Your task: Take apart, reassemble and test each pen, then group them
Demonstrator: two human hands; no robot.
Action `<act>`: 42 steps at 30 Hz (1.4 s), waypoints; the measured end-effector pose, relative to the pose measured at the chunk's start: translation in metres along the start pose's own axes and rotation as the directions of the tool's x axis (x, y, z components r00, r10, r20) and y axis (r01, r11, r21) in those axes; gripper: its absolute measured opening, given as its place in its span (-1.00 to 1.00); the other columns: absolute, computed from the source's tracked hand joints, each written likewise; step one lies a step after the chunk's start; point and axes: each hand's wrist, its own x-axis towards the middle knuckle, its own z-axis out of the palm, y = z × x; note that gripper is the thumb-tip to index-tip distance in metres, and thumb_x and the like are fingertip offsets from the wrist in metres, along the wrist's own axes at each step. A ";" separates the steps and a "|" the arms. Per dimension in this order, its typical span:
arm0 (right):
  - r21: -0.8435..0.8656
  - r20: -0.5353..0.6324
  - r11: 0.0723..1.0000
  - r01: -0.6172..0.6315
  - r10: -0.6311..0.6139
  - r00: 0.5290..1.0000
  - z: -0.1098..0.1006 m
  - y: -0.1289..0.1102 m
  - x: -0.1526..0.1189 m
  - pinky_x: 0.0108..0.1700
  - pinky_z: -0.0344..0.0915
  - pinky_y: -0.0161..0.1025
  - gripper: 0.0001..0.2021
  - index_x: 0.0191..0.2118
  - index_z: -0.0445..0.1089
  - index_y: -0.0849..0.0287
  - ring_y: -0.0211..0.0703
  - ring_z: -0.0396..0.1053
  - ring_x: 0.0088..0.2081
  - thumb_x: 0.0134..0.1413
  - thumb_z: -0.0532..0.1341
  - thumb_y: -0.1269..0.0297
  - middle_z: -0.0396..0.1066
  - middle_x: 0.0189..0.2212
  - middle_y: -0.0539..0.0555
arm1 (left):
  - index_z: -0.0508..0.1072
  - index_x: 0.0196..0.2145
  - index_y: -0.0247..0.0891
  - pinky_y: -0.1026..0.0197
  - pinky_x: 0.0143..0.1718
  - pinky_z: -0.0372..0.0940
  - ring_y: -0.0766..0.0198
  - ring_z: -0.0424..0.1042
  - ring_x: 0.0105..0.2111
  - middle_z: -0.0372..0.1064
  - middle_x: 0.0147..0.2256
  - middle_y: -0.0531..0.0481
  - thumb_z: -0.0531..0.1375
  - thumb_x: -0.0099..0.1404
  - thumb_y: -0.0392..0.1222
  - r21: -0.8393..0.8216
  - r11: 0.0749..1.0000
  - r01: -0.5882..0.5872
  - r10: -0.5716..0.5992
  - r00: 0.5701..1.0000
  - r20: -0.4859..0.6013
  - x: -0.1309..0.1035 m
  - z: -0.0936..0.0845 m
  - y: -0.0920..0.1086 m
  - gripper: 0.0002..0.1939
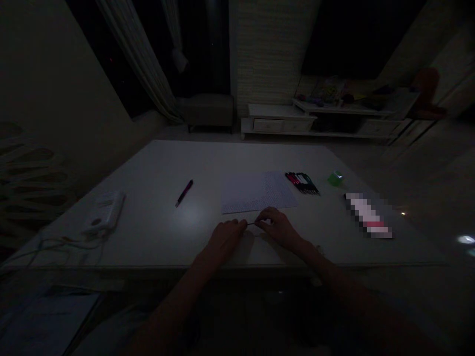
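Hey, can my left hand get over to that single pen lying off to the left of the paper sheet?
Probably yes. The left hand pinches one end of a thin rod-like thing with the right hand, so it would have to let go. The table between it and the single pen looks bare.

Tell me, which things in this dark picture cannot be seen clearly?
- Head view: thin dark rod between left hand and right hand; darkness hides its kind.
- Pink-and-white flat item: blurred by pixel blocks.
- Small green object: too small.
- Cluttered low white shelf: too dim.
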 end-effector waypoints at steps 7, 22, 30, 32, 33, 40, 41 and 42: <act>-0.139 -0.114 0.982 -0.124 0.108 0.988 -0.011 0.038 -0.007 -0.16 0.22 -0.18 -0.96 -0.43 0.45 0.16 -0.14 0.28 -0.24 -0.05 0.24 0.35 0.33 -0.37 0.08 | 0.26 -0.17 -0.19 0.21 -0.38 0.15 0.22 0.37 -0.38 0.34 -0.33 -0.05 -0.16 0.37 -0.19 0.016 0.998 0.066 -0.066 0.998 -0.006 -0.008 0.003 -0.015 -0.76; -0.034 -0.038 0.997 -0.069 0.067 0.997 -0.015 0.017 -0.026 -0.26 0.24 -0.25 -0.92 -0.43 0.41 0.15 -0.20 0.31 -0.33 0.01 0.20 0.31 0.36 -0.43 0.04 | 0.28 -0.14 -0.19 0.19 -0.33 0.17 0.20 0.37 -0.34 0.35 -0.30 -0.07 -0.09 0.32 -0.28 -0.017 0.998 -0.054 0.054 0.998 -0.012 -0.002 0.008 0.013 -0.78; -0.161 -0.096 0.975 -0.153 0.139 0.986 -0.026 0.048 -0.040 -0.16 0.23 -0.20 -0.91 -0.40 0.45 0.13 -0.15 0.30 -0.23 0.00 0.20 0.29 0.34 -0.37 0.06 | 0.34 -0.11 -0.14 0.18 -0.27 0.17 0.21 0.31 -0.30 0.32 -0.29 -0.04 0.00 0.32 -0.23 -0.076 0.997 -0.029 0.014 0.980 -0.196 -0.002 0.032 0.012 -0.78; -0.169 -0.095 0.976 -0.141 0.126 0.987 -0.024 0.049 -0.041 -0.15 0.23 -0.19 -0.90 -0.37 0.45 0.12 -0.14 0.30 -0.22 0.01 0.20 0.28 0.35 -0.36 0.06 | 0.32 -0.03 -0.11 0.18 -0.24 0.17 0.21 0.28 -0.26 0.30 -0.26 -0.05 0.04 0.30 -0.25 -0.111 0.991 -0.071 0.038 0.962 -0.270 0.000 0.038 0.016 -0.71; -0.167 -0.099 0.976 -0.140 0.124 0.987 -0.024 0.049 -0.041 -0.15 0.24 -0.19 -0.90 -0.35 0.45 0.12 -0.14 0.30 -0.22 0.01 0.20 0.27 0.35 -0.36 0.07 | 0.32 0.00 -0.11 0.18 -0.24 0.18 0.21 0.27 -0.25 0.29 -0.26 -0.06 0.05 0.29 -0.28 -0.117 0.989 -0.087 0.048 0.952 -0.301 0.002 0.041 0.018 -0.68; -0.168 -0.159 0.972 -0.165 0.139 0.978 -0.030 0.050 -0.041 -0.19 0.25 -0.21 -0.86 -0.30 0.44 0.13 -0.17 0.30 -0.26 -0.01 0.20 0.25 0.34 -0.36 0.06 | 0.26 0.08 -0.05 0.08 -0.16 0.15 0.18 0.23 -0.20 0.27 -0.19 -0.07 0.08 0.23 -0.39 -0.023 0.997 -0.077 0.060 0.908 -0.415 0.004 0.043 0.020 -0.52; -0.180 -0.173 0.970 -0.166 0.135 0.976 -0.034 0.051 -0.041 -0.19 0.25 -0.21 -0.86 -0.31 0.44 0.13 -0.16 0.30 -0.27 -0.02 0.19 0.24 0.34 -0.37 0.06 | 0.26 0.07 -0.03 0.05 -0.13 0.13 0.16 0.23 -0.17 0.28 -0.17 -0.07 0.08 0.24 -0.37 -0.011 0.998 -0.065 0.055 0.904 -0.424 0.003 0.042 0.018 -0.53; -0.198 -0.195 0.965 -0.173 0.134 0.972 -0.040 0.053 -0.041 -0.19 0.25 -0.20 -0.85 -0.32 0.44 0.13 -0.16 0.30 -0.28 -0.02 0.19 0.23 0.35 -0.38 0.06 | 0.27 0.07 -0.01 0.02 -0.09 0.11 0.15 0.23 -0.14 0.28 -0.14 -0.07 0.09 0.24 -0.35 -0.004 0.998 -0.055 0.048 0.900 -0.433 0.002 0.040 0.015 -0.55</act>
